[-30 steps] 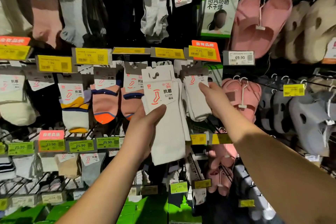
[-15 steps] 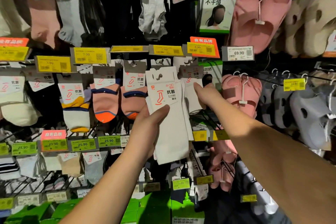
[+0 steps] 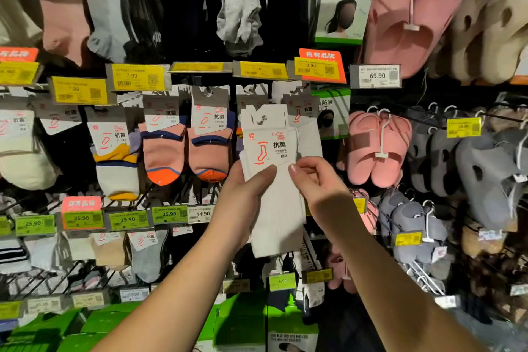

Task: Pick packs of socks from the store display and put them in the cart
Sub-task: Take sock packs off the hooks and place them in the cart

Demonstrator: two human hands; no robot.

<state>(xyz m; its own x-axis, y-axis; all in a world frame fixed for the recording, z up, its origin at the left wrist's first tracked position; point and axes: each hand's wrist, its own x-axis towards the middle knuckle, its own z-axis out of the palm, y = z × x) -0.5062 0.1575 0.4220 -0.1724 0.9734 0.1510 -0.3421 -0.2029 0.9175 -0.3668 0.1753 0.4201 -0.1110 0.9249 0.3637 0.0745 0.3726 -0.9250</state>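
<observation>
A pack of long white socks (image 3: 275, 208) with a white card label hangs in front of the display, held in both hands. My left hand (image 3: 240, 203) grips its left edge, thumb across the front below the label. My right hand (image 3: 317, 183) pinches its right edge at about the same height, and a second white pack (image 3: 310, 140) shows just behind. More sock packs hang on the hooks: pink and orange ankle socks (image 3: 161, 154), another such pair (image 3: 210, 151), and a yellow, white and blue pair (image 3: 117, 168). No cart is in view.
Yellow and green price tags (image 3: 137, 77) line the hook rails. Pink slippers (image 3: 377, 148) and grey clogs (image 3: 485, 174) hang to the right. Green boxes (image 3: 240, 323) fill the bottom shelf. A face-mask package (image 3: 343, 6) hangs at the upper right.
My right hand left the white packs on the hook and came down onto the right edge of the pack my left hand holds. The pack has stayed roughly in place.
</observation>
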